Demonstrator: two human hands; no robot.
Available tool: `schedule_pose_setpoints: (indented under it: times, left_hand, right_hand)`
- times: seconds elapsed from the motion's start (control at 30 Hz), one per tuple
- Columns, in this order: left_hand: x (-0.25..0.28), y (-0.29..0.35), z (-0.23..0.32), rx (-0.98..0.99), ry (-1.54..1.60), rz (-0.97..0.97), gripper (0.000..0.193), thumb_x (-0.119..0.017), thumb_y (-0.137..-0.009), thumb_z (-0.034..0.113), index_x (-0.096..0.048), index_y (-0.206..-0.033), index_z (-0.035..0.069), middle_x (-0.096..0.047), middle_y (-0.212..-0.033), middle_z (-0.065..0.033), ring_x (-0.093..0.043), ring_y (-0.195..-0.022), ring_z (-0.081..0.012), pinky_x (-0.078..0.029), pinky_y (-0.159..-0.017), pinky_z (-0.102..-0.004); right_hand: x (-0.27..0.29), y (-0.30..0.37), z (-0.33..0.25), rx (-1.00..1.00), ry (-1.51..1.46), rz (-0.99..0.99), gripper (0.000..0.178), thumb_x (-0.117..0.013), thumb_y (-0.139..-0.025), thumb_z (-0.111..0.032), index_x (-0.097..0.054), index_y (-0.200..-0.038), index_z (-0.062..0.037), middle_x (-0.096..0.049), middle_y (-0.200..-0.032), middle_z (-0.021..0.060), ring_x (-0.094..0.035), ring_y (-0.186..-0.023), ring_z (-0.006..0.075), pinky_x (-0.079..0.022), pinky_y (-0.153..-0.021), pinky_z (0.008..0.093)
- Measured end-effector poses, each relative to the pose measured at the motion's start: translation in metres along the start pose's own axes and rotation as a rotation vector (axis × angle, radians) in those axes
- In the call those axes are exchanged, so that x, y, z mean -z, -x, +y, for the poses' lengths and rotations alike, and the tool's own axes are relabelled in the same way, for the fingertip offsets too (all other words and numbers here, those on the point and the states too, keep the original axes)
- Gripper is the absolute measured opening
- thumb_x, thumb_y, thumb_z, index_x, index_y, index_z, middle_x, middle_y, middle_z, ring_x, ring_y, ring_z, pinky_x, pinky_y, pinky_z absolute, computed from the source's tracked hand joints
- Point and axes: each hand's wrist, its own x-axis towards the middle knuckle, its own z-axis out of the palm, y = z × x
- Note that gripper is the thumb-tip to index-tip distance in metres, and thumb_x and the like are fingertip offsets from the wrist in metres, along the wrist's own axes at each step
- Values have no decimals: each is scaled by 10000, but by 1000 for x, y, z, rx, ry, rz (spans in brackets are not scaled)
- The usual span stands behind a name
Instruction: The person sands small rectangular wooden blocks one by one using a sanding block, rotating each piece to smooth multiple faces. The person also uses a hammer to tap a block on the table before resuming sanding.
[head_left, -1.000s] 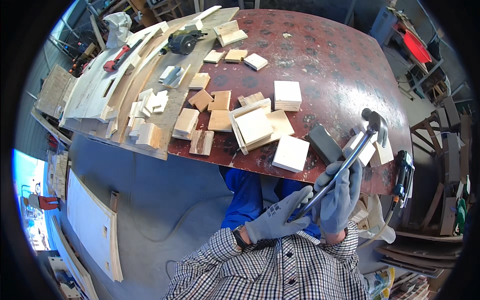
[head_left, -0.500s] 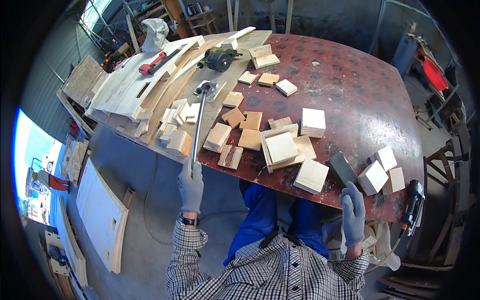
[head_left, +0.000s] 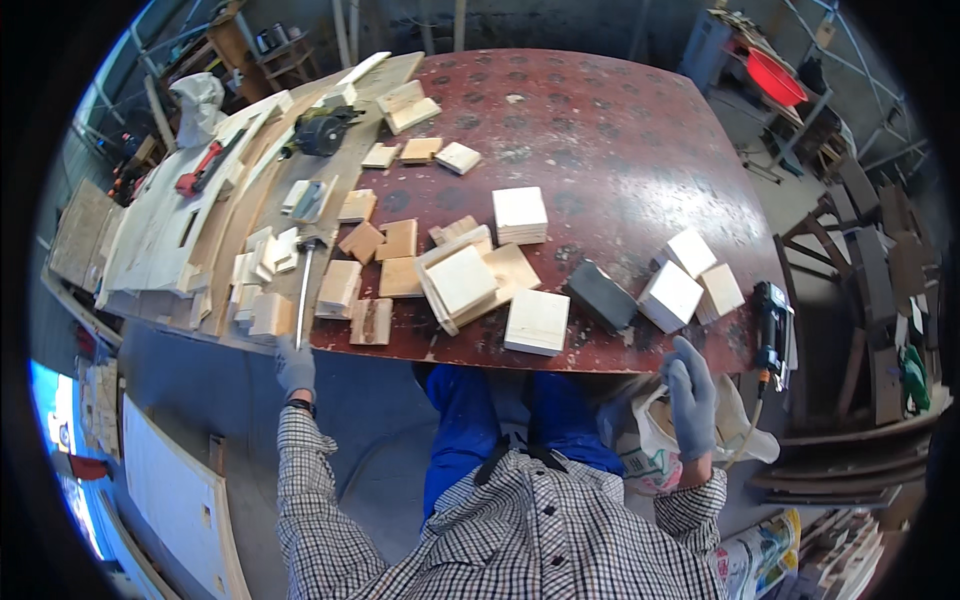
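My left hand (head_left: pixel 296 368), in a grey glove, is at the table's front edge, closed around the near end of a long metal rod (head_left: pixel 303 300). The rod points away across the wooden boards to a small dark head, whose kind I cannot make out. Small wooden blocks (head_left: pixel 269 314) lie left of the rod, and another block (head_left: pixel 340 284) lies to its right. My right hand (head_left: pixel 690 398), also gloved, hovers before the front edge, empty, with fingers loosely bent and apart. Nearest to it are pale blocks (head_left: pixel 670 297) and a dark grey block (head_left: pixel 601 296).
Several wooden pieces (head_left: pixel 463 281) cover the near part of the dark red table (head_left: pixel 620 150). A black power tool (head_left: pixel 772 330) with a hose rests at the right edge. Farther left lie a circular saw (head_left: pixel 322 130) and a red tool (head_left: pixel 200 170). Below hangs a white bag (head_left: pixel 650 440).
The view has turned to the right. The rod's head has come nearer, off the small grey piece on the boards. My right hand stays raised and empty.
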Motion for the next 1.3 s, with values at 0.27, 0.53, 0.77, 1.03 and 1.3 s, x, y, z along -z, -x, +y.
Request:
schedule_pose_setpoints:
  times: [0.27, 0.53, 0.77, 1.03, 1.3]
  left_hand:
    - [-8, -2, -39, -14, -158, 9, 355, -714, -1006, 347, -627, -1269, 125, -620, -1211, -150, -654, -1099, -353, -530, -911, -495]
    - [62, 129, 148, -648, 183, 223, 621, -829, -921, 258, -582, -1446, 36, -567, -1443, -170, -525, -1371, -391, -426, -1165, -523]
    - [57, 167, 353, -1270, 78, -256, 1174, -899, -741, 507, -350, -1656, 19, -401, -1676, -187, -342, -1571, -385, -288, -1307, -504]
    - [7, 153, 351, -1216, 248, -407, 1095, -939, -685, 379, -419, -1587, 40, -536, -1470, -202, -503, -1385, -417, -382, -1225, -528]
    - [70, 206, 318, -959, 853, -641, 1163, -1034, -649, 270, -385, -1587, 41, -468, -1513, -194, -459, -1427, -410, -435, -1184, -532]
  right_hand:
    - [-5, -28, -21, 272, 619, 133, 452, -686, -1022, -200, -619, -1432, -22, -675, -1129, 177, -683, -1008, 355, -551, -900, 455]
    - [-83, -85, 22, 387, 1038, -141, 571, -727, -978, -361, -552, -1448, -88, -663, -1264, 152, -657, -1165, 368, -514, -996, 527]
    - [-122, -159, 38, 189, 1390, -415, 997, -796, -910, -514, -326, -1669, -70, -594, -1440, 240, -598, -1330, 396, -468, -1102, 532]
    - [-88, -65, -24, -59, -77, -61, 922, -710, -1020, -464, -295, -1676, 33, -590, -1346, 287, -661, -1146, 389, -526, -1028, 501]
    - [-81, 3, -53, 643, 372, -284, 862, -778, -909, -436, -472, -1641, -98, -546, -1497, 203, -561, -1279, 399, -408, -1149, 502]
